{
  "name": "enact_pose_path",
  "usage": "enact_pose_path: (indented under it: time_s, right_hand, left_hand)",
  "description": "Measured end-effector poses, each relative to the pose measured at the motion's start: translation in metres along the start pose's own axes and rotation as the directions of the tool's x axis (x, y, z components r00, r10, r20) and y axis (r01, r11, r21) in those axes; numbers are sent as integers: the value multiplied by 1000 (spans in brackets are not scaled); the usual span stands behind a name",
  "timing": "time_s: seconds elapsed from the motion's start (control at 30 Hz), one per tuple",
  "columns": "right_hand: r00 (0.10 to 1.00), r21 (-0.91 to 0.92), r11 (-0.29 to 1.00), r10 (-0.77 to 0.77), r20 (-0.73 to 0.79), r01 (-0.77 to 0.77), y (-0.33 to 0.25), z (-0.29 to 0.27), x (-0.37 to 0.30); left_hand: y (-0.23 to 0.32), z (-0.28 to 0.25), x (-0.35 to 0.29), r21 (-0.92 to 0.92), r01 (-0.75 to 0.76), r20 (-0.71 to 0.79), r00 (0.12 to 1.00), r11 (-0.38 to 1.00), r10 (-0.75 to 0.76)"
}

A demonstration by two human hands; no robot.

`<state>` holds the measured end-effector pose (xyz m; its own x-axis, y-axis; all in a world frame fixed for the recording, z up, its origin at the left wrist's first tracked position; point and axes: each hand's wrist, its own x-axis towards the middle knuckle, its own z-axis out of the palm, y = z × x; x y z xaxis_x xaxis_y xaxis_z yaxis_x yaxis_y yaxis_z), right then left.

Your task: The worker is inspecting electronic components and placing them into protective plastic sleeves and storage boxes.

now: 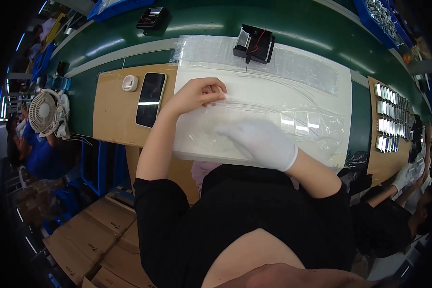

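A clear plastic sheet with rows of pockets lies across a white board in front of me. My left hand is bare, and its fingers are curled and pinching the sheet's left edge. My right hand, in a white glove, rests flat on the sheet near the board's front edge, palm down with the fingers pointing left.
A black phone and a small white device lie on a brown mat to the left. A black box with wires stands behind the board. Metal parts sit in rows at the right, by another person's gloved hand. A fan is far left.
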<state>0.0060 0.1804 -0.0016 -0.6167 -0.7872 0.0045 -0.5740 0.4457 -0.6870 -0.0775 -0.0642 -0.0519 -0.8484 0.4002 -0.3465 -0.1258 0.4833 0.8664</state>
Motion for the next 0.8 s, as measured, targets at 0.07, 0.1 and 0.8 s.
enact_pose_path:
  time_s: [0.07, 0.1, 0.8]
  right_hand:
    - [971, -210, 972, -150, -185, 110, 9, -1, 22]
    - [971, -213, 971, -149, -188, 108, 16, 3, 29]
    - [991, -626, 771, -133, 19, 115, 17, 55, 78]
  left_hand:
    - [-8, 2, -11, -205, -63, -123, 992, 977, 39]
    - [-9, 7, -14, -76, -97, -306, 949, 992, 69]
    - [-63, 128, -116, 595, 224, -706, 604, 772, 370]
